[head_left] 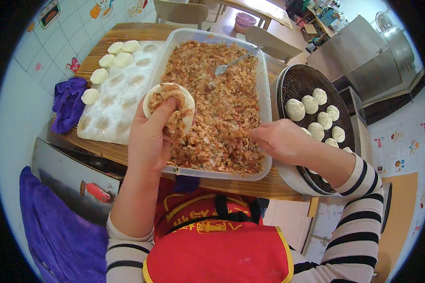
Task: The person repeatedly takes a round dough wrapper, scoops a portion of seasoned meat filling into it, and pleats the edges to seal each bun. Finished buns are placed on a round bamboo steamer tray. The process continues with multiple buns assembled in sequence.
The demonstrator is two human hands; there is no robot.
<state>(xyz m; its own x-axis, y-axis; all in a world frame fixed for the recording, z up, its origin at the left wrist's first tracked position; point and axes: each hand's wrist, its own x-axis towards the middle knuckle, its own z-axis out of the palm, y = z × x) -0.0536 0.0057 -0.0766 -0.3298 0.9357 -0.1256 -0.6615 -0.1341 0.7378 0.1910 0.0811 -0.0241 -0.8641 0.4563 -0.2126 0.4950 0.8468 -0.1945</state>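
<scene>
Left hand (pixel 148 133), half curled, holds dough wrapper (pixel 189 103) with filling (pixel 178 119); right hand (pixel 284 141) pinches at tub (pixel 267 92), its hold unclear. Better keep wrapper edge clean.

Room above central filling (pixel 215 106) — 1 spoon (pixel 220 70) blocks behind.

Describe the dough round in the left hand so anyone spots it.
Find the big tub of filling. Over its left side, the left hand holds the dough round. Unlike the bare rounds on the white sheet further left, it carries filling.
</scene>
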